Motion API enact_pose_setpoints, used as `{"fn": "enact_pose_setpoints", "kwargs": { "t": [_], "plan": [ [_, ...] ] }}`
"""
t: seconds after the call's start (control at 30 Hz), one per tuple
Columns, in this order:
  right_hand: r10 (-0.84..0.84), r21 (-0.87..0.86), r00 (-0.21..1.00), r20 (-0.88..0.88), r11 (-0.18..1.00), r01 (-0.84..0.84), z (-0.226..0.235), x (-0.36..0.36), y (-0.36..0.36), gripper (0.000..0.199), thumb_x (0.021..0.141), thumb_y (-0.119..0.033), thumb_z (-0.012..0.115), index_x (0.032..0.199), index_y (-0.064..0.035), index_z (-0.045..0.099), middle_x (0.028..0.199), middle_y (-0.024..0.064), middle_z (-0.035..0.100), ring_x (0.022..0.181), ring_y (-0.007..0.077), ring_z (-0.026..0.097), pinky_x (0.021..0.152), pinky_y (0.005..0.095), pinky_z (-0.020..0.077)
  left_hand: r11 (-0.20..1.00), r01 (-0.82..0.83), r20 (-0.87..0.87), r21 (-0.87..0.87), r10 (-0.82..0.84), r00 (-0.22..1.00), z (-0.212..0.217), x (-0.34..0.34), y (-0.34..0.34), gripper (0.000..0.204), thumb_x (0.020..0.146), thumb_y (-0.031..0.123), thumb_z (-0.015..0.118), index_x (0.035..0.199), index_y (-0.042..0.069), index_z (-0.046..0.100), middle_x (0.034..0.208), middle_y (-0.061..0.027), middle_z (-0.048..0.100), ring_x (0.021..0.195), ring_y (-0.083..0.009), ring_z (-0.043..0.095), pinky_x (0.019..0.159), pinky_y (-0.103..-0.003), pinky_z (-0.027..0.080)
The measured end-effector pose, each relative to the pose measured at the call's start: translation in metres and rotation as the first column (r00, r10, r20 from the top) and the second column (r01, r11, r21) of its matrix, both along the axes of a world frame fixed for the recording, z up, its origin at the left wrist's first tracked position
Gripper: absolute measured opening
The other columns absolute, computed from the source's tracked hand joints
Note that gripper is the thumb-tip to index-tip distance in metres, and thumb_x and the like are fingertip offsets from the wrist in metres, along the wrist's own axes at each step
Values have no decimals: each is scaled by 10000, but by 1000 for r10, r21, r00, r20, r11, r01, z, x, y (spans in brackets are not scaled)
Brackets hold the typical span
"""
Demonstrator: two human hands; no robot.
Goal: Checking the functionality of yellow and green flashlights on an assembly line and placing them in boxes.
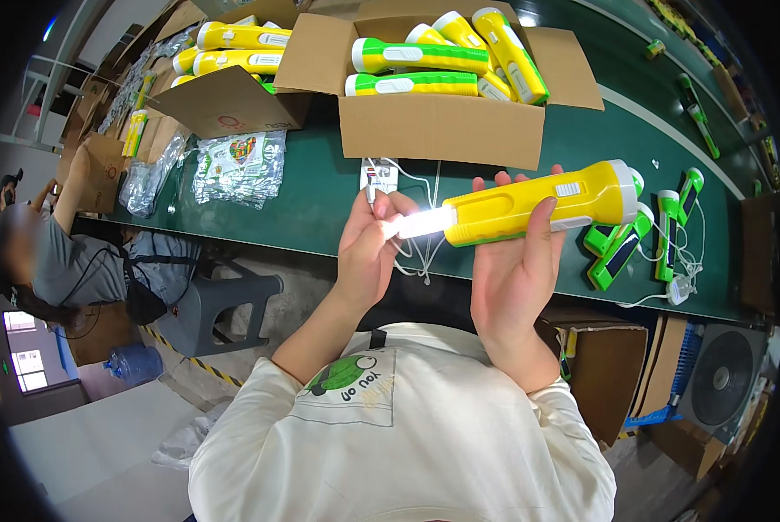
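Note:
A yellow flashlight (538,202) with a white head and a green strip underneath lies across my right hand (516,261). My right thumb presses along its near side, and the fingers reach behind it. From the tail end juts a narrow lamp section (425,224), glowing bright white. The thumb and fingers of my left hand (368,252) pinch the tip of that glowing section; the glare hides part of the grip. Close behind the left fingers is a white cable plug (371,190), and I cannot tell whether they touch it. White cords (425,261) hang beside this hand.
An open carton (442,126) of flashlights stands ahead on the green table (311,187); another carton (233,109) is at its left. Clear plastic bags (242,170) lie left. Several green flashlights (620,252) with cords lie right. A seated person (85,261) is at far left.

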State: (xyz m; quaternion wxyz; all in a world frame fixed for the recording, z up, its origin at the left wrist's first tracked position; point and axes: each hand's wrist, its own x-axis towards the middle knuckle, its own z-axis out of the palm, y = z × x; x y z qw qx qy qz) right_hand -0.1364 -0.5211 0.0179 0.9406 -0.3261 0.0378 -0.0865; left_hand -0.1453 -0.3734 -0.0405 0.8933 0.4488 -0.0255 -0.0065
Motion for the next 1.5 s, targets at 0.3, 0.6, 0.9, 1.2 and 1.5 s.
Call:
{"fn": "enact_pose_setpoints", "kwargs": {
  "t": [0.3, 0.6, 0.9, 1.2, 1.5],
  "plan": [
    [-48, -111, 994, 97, 992, 59, -2, -5, 4, 609, 941, -276, 500, 1410, -86, 161, 1183, 73, 409, 1113, 217, 451, 1032, 451, 321, 1000, 21, 25, -3, -21, 999, 4, 0, -3, 121, 862, 75, 431, 901, 111, 322, 881, -127, 504, 733, -210, 550, 693, -353, 490],
    [63, -63, 995, 82, 996, -58, -20, -5, -1, 508, 923, -194, 544, 1319, -47, 261, 1179, 105, 454, 1066, 208, 499, 938, 368, 393, 963, -38, 198, 266, -16, 980, 17, -3, -13, 339, 799, -10, 607, 862, 98, 292, 838, -61, 469, 759, -115, 467, 770, -285, 399],
    [169, -184, 984, -52, 967, -176, -27, -5, 1, 386, 964, -351, 395, 1219, -62, 363, 1078, 131, 502, 888, 217, 563, 804, 367, 463, 869, 104, -27, 484, -104, 994, 9, -1, -25, 508, 715, 30, 770, 790, 100, 272, 701, 32, 294, 604, -22, 279, 569, -149, 336],
    [282, -113, 955, -93, 950, -291, -41, 4, 0, 390, 969, -394, 370, 1146, -48, 411, 987, 141, 535, 724, 198, 564, 632, 332, 485, 861, 98, -11, 499, -107, 994, 8, -5, -18, 431, 761, 9, 705, 758, 104, 284, 701, 37, 330, 635, -26, 285, 563, -155, 307],
    [554, 121, 818, -153, 832, -541, -35, -8, -2, 446, 965, -442, 343, 1035, -15, 454, 874, 129, 541, 599, 215, 540, 519, 348, 464, 917, 226, -37, 329, -227, 973, 31, 6, 7, 211, 961, 221, 413, 826, 59, 419, 709, 9, 412, 613, -47, 321, 551, -196, 288]
  ]
}}
